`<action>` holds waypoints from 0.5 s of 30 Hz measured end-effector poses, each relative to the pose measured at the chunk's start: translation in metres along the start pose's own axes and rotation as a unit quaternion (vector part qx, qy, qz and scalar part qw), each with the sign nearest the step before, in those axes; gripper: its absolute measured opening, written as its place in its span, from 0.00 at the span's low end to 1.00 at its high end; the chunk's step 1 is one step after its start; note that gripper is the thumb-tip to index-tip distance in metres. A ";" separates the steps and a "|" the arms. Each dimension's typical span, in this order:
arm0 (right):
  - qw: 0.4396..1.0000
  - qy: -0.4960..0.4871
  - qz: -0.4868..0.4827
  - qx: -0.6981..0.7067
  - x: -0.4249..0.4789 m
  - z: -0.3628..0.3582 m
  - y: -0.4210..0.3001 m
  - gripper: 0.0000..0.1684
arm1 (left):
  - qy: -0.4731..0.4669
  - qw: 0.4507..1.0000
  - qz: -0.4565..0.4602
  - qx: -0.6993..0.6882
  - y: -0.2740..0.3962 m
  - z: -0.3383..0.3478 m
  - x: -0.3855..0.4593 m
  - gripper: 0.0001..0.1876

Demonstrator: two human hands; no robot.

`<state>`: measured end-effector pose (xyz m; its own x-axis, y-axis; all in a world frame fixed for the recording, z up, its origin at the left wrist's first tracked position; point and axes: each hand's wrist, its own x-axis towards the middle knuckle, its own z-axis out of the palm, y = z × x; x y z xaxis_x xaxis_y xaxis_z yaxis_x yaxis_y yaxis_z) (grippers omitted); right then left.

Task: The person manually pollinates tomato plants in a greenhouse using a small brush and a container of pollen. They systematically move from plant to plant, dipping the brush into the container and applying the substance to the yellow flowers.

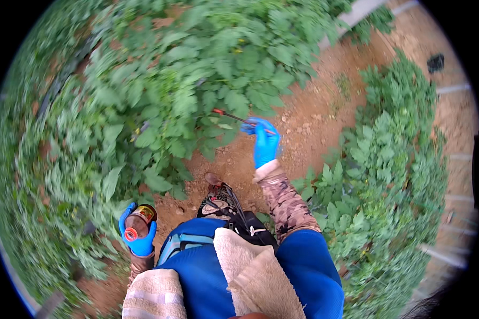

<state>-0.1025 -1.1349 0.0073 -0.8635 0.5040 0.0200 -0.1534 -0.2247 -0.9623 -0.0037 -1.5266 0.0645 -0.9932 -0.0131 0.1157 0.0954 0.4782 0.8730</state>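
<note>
My left hand (139,239), in a blue glove, holds a plastic bottle (139,223) with a label and a red ring at its open mouth, which faces up toward me. Ahead and to the right, my right hand (266,139), also blue-gloved, grips a thin dark stick (235,117) with a red tip. The stick points left, over the edge of the leafy green plants (207,87). Small yellow flowers show among the leaves. Whether the tip touches a leaf, I cannot tell.
A second row of leafy plants (367,159) grows on the right. Between the rows runs a reddish soil path (303,123), where my shoe (213,178) shows. A pale strip (355,18) crosses at the upper right. A small black object (435,63) lies beyond.
</note>
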 end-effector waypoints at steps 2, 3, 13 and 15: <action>0.999 -0.018 -0.010 0.037 0.005 -0.004 0.008 0.11 | -0.039 0.999 -0.004 -0.022 0.016 0.026 0.018 0.40; 0.998 -0.034 -0.016 0.054 0.008 -0.006 0.017 0.12 | -0.056 0.998 -0.010 -0.032 0.023 0.037 0.024 0.41; 0.995 -0.068 0.054 0.052 0.029 0.007 0.093 0.12 | -0.167 0.986 0.011 -0.011 0.031 0.105 0.052 0.42; 0.996 -0.051 0.042 0.067 0.024 0.014 0.101 0.12 | -0.200 0.978 0.016 0.050 0.033 0.117 0.060 0.41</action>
<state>-0.1456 -1.1575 -0.0856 -0.9192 0.3929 -0.0255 -0.1353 -0.3760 -0.9167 -0.0684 -1.4087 0.0443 -0.9385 0.3380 -0.0705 0.1389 0.5564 0.8192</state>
